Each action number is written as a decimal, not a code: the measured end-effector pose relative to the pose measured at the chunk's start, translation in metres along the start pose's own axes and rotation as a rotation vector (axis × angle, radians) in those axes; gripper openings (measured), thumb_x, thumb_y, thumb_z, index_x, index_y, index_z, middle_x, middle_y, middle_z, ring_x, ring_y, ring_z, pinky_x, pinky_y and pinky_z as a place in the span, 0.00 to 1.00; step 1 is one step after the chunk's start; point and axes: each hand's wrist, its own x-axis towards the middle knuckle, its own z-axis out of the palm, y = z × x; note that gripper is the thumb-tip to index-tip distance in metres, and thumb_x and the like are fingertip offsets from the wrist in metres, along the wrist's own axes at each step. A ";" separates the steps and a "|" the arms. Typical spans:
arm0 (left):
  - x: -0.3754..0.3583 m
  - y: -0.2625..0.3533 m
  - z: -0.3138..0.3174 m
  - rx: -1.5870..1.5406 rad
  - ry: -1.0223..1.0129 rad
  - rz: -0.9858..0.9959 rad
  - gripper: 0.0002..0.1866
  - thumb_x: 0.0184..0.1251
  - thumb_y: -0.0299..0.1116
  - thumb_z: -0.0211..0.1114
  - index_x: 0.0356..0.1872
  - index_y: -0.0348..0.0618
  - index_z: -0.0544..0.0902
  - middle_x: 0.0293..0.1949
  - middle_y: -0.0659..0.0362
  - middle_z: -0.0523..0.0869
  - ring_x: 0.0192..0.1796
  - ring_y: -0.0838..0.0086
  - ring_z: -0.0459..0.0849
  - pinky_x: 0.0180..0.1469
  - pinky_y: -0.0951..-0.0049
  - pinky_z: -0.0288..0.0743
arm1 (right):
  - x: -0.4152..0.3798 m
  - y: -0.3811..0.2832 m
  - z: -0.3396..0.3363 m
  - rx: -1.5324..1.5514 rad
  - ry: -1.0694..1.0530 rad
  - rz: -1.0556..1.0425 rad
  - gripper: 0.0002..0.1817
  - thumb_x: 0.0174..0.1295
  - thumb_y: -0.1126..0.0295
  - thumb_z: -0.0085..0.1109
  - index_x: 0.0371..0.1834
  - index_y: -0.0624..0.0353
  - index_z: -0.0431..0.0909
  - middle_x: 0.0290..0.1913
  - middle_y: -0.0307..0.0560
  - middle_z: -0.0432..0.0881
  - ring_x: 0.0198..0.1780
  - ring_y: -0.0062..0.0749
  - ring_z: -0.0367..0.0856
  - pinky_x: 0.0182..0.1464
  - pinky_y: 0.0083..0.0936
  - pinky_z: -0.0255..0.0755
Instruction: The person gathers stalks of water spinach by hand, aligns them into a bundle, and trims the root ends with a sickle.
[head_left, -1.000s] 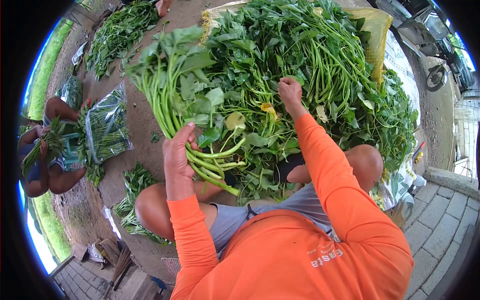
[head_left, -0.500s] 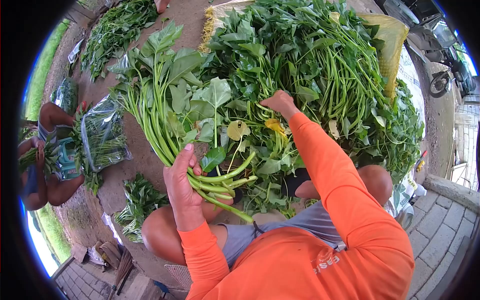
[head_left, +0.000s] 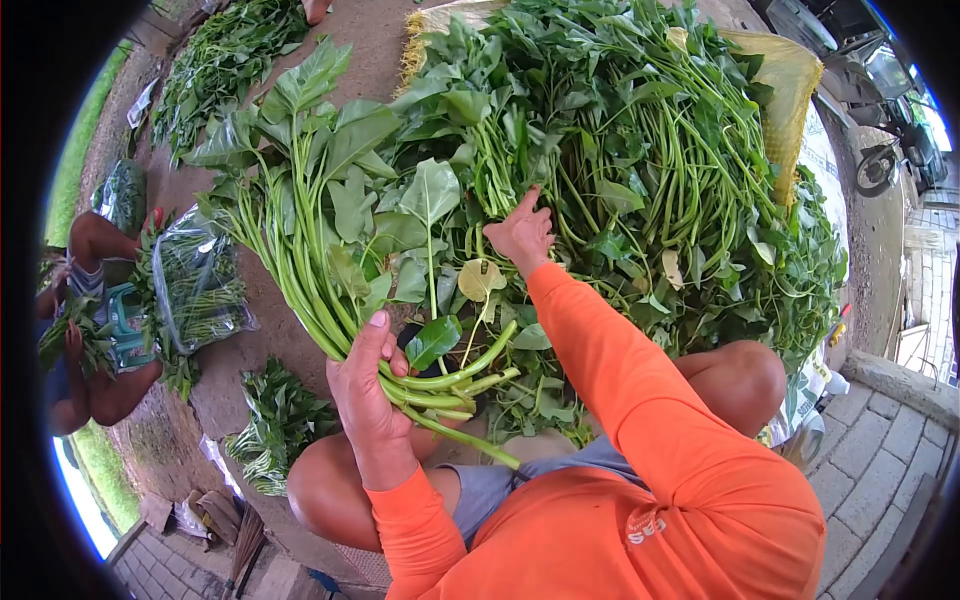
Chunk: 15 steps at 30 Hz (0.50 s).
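My left hand (head_left: pixel 372 395) is closed around the stems of a bunch of water spinach (head_left: pixel 300 240). Its leaves fan out up and left, while the thick cut stem ends stick out to the right of my fist. Farther forward, my right hand (head_left: pixel 522 235) reaches over the near edge of a big heap of the same greens (head_left: pixel 650 150), index finger stretched out and thumb apart, with nothing gripped. Just beyond its fingertips lie short upright stems (head_left: pixel 490 165). A yellowish leaf (head_left: pixel 480 280) hangs between the two hands.
A yellow mesh sack (head_left: pixel 790 100) lies under the heap. To the left are a bagged bundle of greens (head_left: pixel 200 280), a loose bundle (head_left: pixel 280 420) by my knee and another pile (head_left: pixel 235 70). A seated person (head_left: pixel 85 330) handles greens at far left. A motorcycle (head_left: pixel 890 150) stands at right.
My right hand has moved left across the heap's near edge, its index finger now extended. The left hand still holds the bunch in about the same place.
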 end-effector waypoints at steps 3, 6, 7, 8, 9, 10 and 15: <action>0.004 0.000 0.000 0.000 0.000 0.017 0.11 0.73 0.32 0.76 0.45 0.45 0.80 0.27 0.66 0.77 0.21 0.82 0.75 0.23 0.79 0.69 | 0.006 -0.004 -0.008 -0.172 -0.073 0.021 0.71 0.54 0.47 0.78 0.91 0.60 0.35 0.73 0.71 0.72 0.74 0.65 0.72 0.76 0.60 0.63; 0.000 0.004 0.004 -0.006 0.008 0.012 0.11 0.73 0.32 0.76 0.44 0.44 0.80 0.27 0.65 0.77 0.21 0.82 0.75 0.23 0.79 0.70 | 0.009 -0.012 -0.008 -0.275 -0.113 0.033 0.72 0.54 0.47 0.78 0.91 0.63 0.34 0.71 0.72 0.73 0.71 0.64 0.75 0.74 0.58 0.65; 0.000 0.004 0.004 -0.010 0.001 0.014 0.11 0.73 0.31 0.75 0.44 0.44 0.80 0.27 0.65 0.77 0.21 0.82 0.75 0.23 0.79 0.70 | 0.017 -0.013 0.000 -0.289 -0.107 0.032 0.72 0.55 0.48 0.77 0.91 0.63 0.33 0.70 0.73 0.73 0.71 0.64 0.75 0.73 0.59 0.65; -0.002 0.004 0.004 -0.011 -0.003 0.012 0.10 0.73 0.31 0.75 0.44 0.44 0.80 0.27 0.65 0.77 0.21 0.82 0.75 0.23 0.79 0.70 | 0.022 -0.011 0.009 -0.304 -0.105 0.033 0.71 0.56 0.49 0.76 0.91 0.64 0.31 0.70 0.75 0.73 0.70 0.64 0.75 0.73 0.59 0.65; -0.003 0.003 0.004 -0.021 0.006 0.008 0.10 0.72 0.31 0.75 0.43 0.44 0.80 0.27 0.65 0.78 0.21 0.81 0.76 0.23 0.79 0.70 | 0.034 0.003 0.025 -0.333 -0.060 -0.048 0.70 0.58 0.52 0.75 0.91 0.63 0.31 0.69 0.74 0.73 0.69 0.64 0.76 0.71 0.59 0.67; -0.003 0.004 0.004 -0.018 0.004 0.015 0.10 0.72 0.31 0.75 0.43 0.44 0.81 0.26 0.65 0.78 0.21 0.81 0.76 0.23 0.79 0.70 | 0.036 0.005 0.024 -0.317 -0.069 -0.057 0.69 0.59 0.53 0.75 0.91 0.62 0.30 0.69 0.74 0.74 0.69 0.64 0.77 0.70 0.58 0.68; -0.006 0.007 0.007 0.003 0.019 0.055 0.09 0.72 0.31 0.76 0.42 0.44 0.81 0.26 0.66 0.78 0.21 0.81 0.76 0.24 0.80 0.70 | 0.028 0.001 0.023 -0.303 -0.034 -0.010 0.66 0.61 0.59 0.72 0.91 0.61 0.30 0.67 0.72 0.76 0.64 0.64 0.82 0.69 0.58 0.72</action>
